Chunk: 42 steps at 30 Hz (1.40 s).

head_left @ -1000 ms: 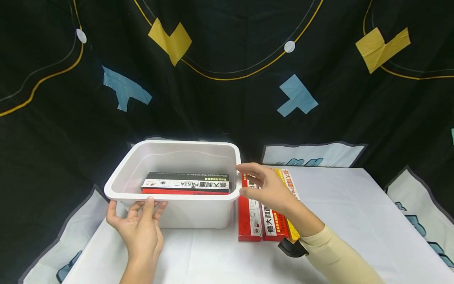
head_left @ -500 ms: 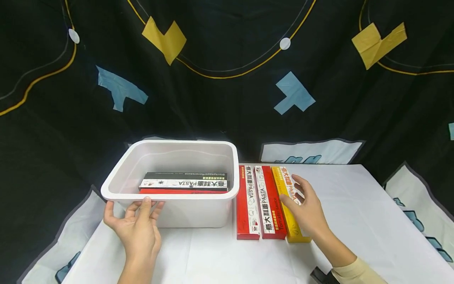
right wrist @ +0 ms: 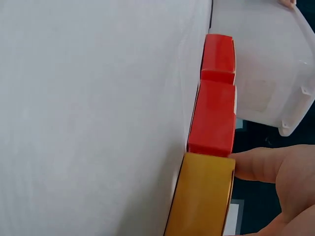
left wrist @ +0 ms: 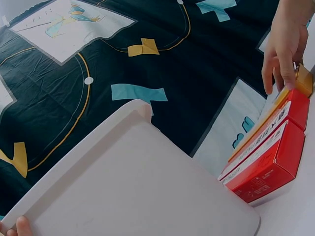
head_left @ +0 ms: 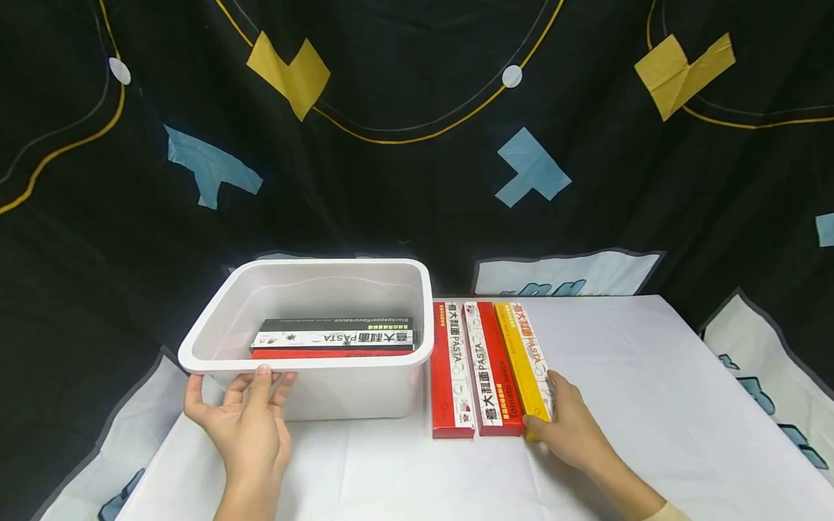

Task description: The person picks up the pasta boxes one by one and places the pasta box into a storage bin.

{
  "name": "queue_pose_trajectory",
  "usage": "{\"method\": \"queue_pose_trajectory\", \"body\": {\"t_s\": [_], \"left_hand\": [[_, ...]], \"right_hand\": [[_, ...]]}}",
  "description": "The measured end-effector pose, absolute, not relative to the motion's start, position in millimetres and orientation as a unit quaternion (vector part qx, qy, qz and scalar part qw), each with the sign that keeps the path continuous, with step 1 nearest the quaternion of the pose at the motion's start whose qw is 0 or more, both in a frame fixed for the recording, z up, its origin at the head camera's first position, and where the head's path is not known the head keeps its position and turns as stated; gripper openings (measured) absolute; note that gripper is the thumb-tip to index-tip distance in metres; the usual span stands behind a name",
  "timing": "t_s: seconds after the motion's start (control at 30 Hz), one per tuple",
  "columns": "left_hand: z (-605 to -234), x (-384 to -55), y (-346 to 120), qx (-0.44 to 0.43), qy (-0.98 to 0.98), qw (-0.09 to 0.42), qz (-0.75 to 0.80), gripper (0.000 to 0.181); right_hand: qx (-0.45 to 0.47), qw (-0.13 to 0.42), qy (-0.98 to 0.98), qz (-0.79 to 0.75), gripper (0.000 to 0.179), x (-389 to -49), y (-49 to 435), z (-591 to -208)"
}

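Observation:
My left hand (head_left: 242, 427) holds the near rim of a white plastic bin (head_left: 355, 391), its thumb against the rim and its other fingers around the edge. Inside lie a black-and-white pasta box (head_left: 365, 325) and, before it, a red box (head_left: 306, 354), partly hidden by the rim. My right hand (head_left: 575, 428) pinches the near end of a yellow pasta box (head_left: 521, 354) between thumb and fingers. The right wrist view shows the thumb (right wrist: 261, 164) at the seam between the yellow box and its red neighbour. That box still lies flat on the table.
Two red pasta boxes, a left one (head_left: 444, 391) and a middle one (head_left: 502, 376), lie side by side between the bin and the yellow box. A white cloth (head_left: 625, 376) covers the table. Behind it hangs a black curtain (head_left: 391, 195) with yellow and blue tape pieces.
My right hand has moved from the bin's right rim over to the yellow box, then down to its near end, and now grips it. The left hand has kept its hold on the bin.

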<state>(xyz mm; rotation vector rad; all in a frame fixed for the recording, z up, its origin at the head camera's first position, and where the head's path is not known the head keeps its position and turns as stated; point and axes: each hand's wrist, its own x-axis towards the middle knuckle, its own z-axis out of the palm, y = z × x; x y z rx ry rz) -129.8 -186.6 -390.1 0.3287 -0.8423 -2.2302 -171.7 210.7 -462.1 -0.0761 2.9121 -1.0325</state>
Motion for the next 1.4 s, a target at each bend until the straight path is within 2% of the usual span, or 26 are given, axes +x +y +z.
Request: {"method": "queue_pose_trajectory", "body": {"t_s": [0.13,0.33,0.6,0.87,1.03,1.23,1.4], "left_hand": [[-390,-130,-186,0.13,-0.337,0.353,-0.863,0.085],[-390,-130,-185,0.13,-0.346,0.355,-0.859,0.085],[-389,-131,-188,0.128,-0.343,0.354,-0.861,0.085],[-391,-131,-188,0.132,-0.342,0.356,-0.86,0.085],[-394,-129,-187,0.135,-0.35,0.353,-0.857,0.085],[-394,-129,-187,0.133,-0.347,0.354,-0.858,0.085],[-392,-129,-188,0.13,-0.34,0.357,-0.86,0.086]], "right_hand": [[-0.019,0.025,0.948,-0.318,0.095,-173,213,-462],[-0.012,0.017,0.965,-0.261,0.111,-177,212,-471],[-0.011,-0.014,0.975,-0.223,0.114,-180,210,-480],[-0.018,-0.082,0.975,-0.203,0.094,-178,208,-492],[0.013,-0.087,0.964,-0.252,0.087,-176,212,-489],[0.075,-0.07,0.936,-0.336,0.09,-176,223,-474],[0.098,-0.082,0.915,-0.384,0.087,-173,235,-459]]}}
